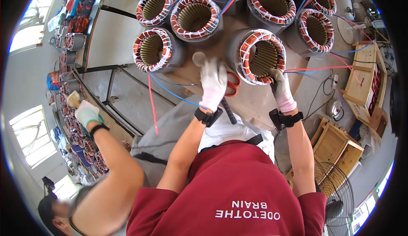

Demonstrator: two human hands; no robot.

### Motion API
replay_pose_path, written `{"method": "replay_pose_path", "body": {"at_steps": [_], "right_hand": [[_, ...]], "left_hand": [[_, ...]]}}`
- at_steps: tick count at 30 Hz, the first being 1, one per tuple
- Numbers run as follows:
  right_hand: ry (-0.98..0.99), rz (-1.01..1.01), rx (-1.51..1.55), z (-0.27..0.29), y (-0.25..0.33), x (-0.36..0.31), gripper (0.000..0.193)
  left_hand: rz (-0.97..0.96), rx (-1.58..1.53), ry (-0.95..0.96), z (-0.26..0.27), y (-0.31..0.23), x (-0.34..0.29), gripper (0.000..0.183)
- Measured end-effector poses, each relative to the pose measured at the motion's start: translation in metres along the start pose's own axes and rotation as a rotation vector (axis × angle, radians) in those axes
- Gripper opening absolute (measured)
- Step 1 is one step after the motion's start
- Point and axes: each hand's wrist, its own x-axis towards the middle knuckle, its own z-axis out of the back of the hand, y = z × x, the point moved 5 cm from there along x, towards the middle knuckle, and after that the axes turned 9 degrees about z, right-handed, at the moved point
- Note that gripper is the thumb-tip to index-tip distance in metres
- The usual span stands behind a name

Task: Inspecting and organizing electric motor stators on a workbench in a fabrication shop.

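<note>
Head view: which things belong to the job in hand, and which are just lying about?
In hand, judging by the hands:
wound stator, touched by the right hand
mallet-like tool, apparently gripped by the left hand

Lying or standing about, untouched:
red-handled scissors
neighbouring stators, same kind
wooden crate
fan

Table: one. Stators on it: six with rings well in view; at least four more behind, partly hidden or cut by the upper edge. Stators along the left: many, too small to count. Leads, red and blue: several, too tangled to count. Left hand: one. Right hand: one. Wrist units, black: two. Scissors: one pair. Black rod: one. Co-worker: one. Wooden crates: at least two. Fan: one. Windows, left: three.
</note>
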Motion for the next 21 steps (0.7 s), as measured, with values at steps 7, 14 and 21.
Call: {"method": "replay_pose_path", "body": {"at_steps": [7,14,21], "right_hand": [[-0.355,0.073,-0.476,0.044,0.013,-0.056,0.037],[-0.151,0.098,-0.381,0.013,0.046,-0.055,0.033],[-0.023,0.247,-0.422,0.045,0.022,-0.065,0.042]], "left_hand": [[0.648,-0.672,0.253,-0.040,-0.021,0.060,0.054],[0.252,-0.253,0.056,-0.034,-0.100,0.020,0.051],[0.194,-0.343,0.138,-0.037,-0.093,0.000,0.061]]}}
